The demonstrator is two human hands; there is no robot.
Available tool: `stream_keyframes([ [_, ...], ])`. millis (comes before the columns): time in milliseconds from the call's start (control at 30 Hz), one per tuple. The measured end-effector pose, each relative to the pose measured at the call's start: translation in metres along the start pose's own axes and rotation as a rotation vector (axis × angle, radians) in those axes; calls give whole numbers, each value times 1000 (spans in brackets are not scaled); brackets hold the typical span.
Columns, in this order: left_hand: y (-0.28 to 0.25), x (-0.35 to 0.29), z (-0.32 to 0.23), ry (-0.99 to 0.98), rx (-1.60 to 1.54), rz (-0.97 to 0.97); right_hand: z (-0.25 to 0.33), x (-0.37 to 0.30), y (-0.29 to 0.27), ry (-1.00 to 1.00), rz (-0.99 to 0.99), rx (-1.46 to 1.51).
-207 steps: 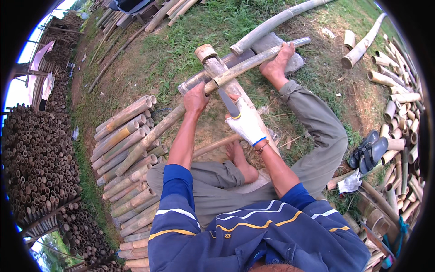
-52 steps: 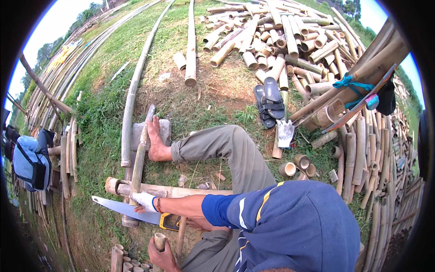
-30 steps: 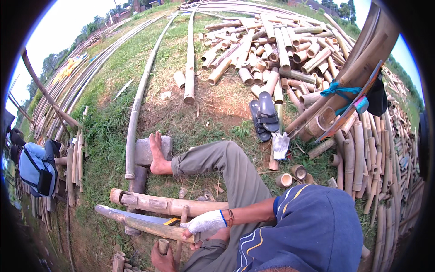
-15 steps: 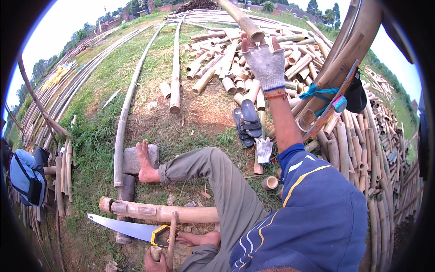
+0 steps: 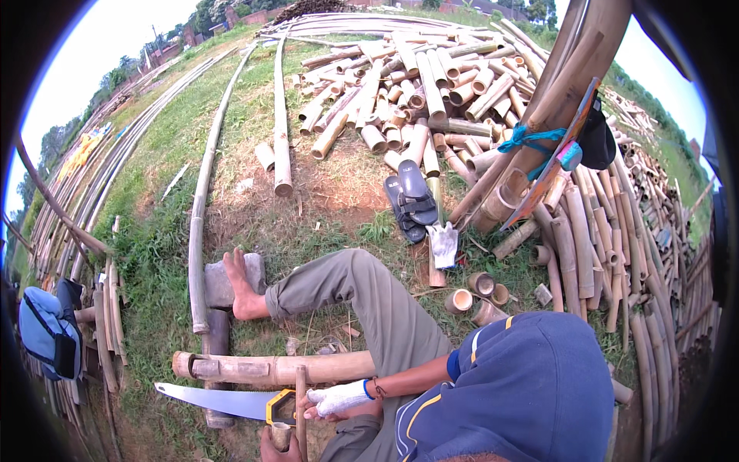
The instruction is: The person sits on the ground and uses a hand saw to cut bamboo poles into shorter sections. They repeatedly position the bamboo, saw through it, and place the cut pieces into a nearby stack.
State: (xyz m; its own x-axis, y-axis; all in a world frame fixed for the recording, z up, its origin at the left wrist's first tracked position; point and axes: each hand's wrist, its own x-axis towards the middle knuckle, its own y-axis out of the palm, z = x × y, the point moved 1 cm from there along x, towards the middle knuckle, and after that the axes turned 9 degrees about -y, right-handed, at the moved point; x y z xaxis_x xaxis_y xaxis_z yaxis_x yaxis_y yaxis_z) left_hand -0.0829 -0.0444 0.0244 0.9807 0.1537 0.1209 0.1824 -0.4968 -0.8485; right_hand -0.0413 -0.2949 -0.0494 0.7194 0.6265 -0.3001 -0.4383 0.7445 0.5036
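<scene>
At the lower edge my bare left hand is closed round a short bamboo tube, its open end facing up. My right hand, in a white fingerless glove, is low over my bare foot, fingers stretched toward an upright wooden stick; nothing shows in them. A handsaw with a yellow and black handle lies left of the stick, its blade pointing left. Behind the saw, a thick bamboo pole with notches cut near its left end lies crosswise on a dark round support.
Cut bamboo pieces are heaped ahead, with more stacked at the right. Sandals, a white glove and short tubes lie right of my knee. A thick slanted post stands right. Long poles lie on the grass.
My right hand has come down from its raised, spread position ahead to beside the stick. The bamboo piece in front of it has left that spot. My left hand still grips the tube.
</scene>
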Motion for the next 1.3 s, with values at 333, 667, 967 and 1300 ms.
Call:
stream_keyframes([
  [333, 12, 2, -9, 6, -53, 13, -43, 2, -17, 109, 65, 86],
  [667, 5, 6, 9, 42, -6, 11, -42, 11, 5, 213, 68, 256],
  [967, -2, -7, 14, 45, -35, -72, -32, 57, 35, 179, 6, 337],
  [1300, 0, -6, 12, 53, -47, -54, -34, 65, 42, 120, -82, 229],
])
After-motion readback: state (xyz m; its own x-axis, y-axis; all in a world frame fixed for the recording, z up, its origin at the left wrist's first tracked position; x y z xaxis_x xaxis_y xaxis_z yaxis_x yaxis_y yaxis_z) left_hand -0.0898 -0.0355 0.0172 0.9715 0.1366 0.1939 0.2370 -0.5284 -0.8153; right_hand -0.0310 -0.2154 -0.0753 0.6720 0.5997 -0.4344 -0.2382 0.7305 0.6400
